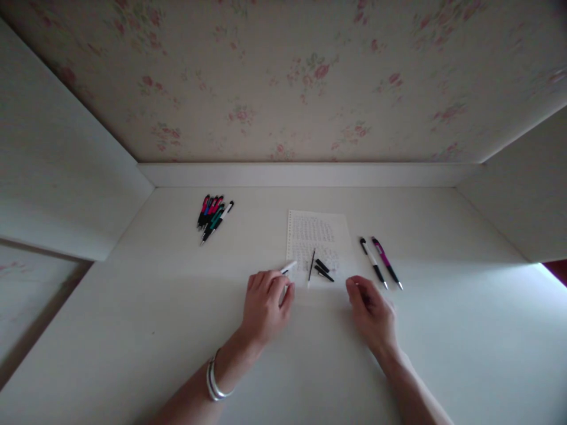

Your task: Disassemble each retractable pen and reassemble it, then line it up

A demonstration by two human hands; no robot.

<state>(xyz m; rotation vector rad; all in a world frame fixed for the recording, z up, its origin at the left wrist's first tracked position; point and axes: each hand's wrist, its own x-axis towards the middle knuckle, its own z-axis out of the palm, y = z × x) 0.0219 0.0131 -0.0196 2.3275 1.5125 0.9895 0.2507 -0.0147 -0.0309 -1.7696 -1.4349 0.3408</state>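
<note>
A white pen barrel (289,267) sticks out past the fingers of my left hand (267,304), which are curled around its near part and hide it. My right hand (373,310) is closed in a pinch just right of the paper; anything between its fingertips is too small to make out. Between my hands, on a handwritten sheet of paper (316,227), lie a thin dark ink refill (312,264) and two short black pen parts (322,265). Right of the sheet rest a white-and-black pen (374,262) and a purple-and-black pen (387,262), side by side.
A cluster of several pens (212,215), in red, blue, green and white with black, lies at the back left of the white table (177,319). White panels stand on both sides, and a floral-papered wall (266,82) rises behind a white ledge (310,175).
</note>
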